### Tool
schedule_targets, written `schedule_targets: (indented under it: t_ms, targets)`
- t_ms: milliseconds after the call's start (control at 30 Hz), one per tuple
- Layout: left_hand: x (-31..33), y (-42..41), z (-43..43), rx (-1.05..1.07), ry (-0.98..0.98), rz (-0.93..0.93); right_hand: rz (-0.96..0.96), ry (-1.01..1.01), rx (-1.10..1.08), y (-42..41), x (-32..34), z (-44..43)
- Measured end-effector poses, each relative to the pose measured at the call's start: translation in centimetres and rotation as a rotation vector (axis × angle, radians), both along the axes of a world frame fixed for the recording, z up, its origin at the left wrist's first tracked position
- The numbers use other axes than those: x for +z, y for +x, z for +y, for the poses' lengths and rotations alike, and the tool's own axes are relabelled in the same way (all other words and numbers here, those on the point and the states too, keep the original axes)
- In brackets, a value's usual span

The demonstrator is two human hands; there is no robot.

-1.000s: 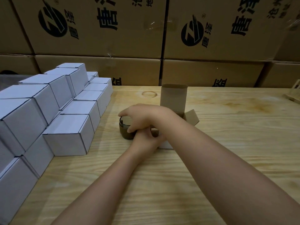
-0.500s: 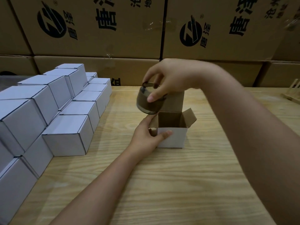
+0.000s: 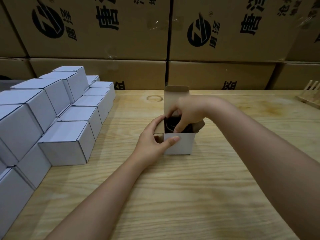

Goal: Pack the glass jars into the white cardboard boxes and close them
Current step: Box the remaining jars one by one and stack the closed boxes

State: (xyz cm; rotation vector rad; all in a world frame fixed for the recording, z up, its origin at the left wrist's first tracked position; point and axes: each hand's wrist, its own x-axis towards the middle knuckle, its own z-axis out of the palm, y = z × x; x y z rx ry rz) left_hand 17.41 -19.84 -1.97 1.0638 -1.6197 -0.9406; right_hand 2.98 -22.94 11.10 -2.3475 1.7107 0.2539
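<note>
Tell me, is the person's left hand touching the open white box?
Touching. The head view shows the left hand gripping the open white box: its thumb lies on the white front wall, fingers round the left corner.

Black "唐" on brown cartons (image 3: 107, 47), round logo (image 3: 47, 21)

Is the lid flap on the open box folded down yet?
No, the lid flap stands upright behind the right hand, which holds the glass jar inside the open box.

We identify a packing warehouse: printed brown cartons (image 3: 97, 28) stacked across the top, white boxes (image 3: 65, 142) piled left, wooden workbench (image 3: 190, 196).
</note>
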Motion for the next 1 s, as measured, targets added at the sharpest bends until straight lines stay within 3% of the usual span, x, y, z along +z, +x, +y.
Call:
schedule_targets:
  t_ms: [300,400,500,633,667,700,800,867,1000]
  targets:
    - [-0.3,-0.1,-0.3,0.027,-0.052,-0.057,0.079,0.112,-0.064,1.4,0.1,0.1]
    - [-0.4,-0.1,-0.3,0.029,-0.052,-0.051,-0.035,0.154,-0.039,0.4,0.6,0.2]
    - [-0.5,-0.1,-0.4,0.022,-0.05,-0.036,-0.347,0.014,-0.049,-1.9,0.4,0.8]
    - [-0.5,-0.1,-0.2,0.029,-0.029,-0.007,-1.292,-0.664,-0.256,-4.1,-3.6,2.0]
    - [-0.6,-0.1,-0.3,0.032,-0.004,0.022,-1.479,-0.729,-0.358,-4.1,-5.2,2.3]
    - [-0.7,-0.1,-0.4,0.035,0.02,0.049,-1.621,-0.693,-0.461,-4.0,-6.6,2.5]
    - [-0.9,-0.3,-0.7,0.056,0.038,0.079,-1.875,-0.273,-0.632,-2.7,-10.1,2.6]
    - [-1.0,-0.5,-0.9,0.069,0.016,0.097,-1.957,-0.086,-0.604,-1.9,-10.9,2.5]
    - [-1.1,-0.5,-0.7,0.053,-0.017,0.158,-1.947,0.033,-0.41,-1.2,-11.3,2.2]
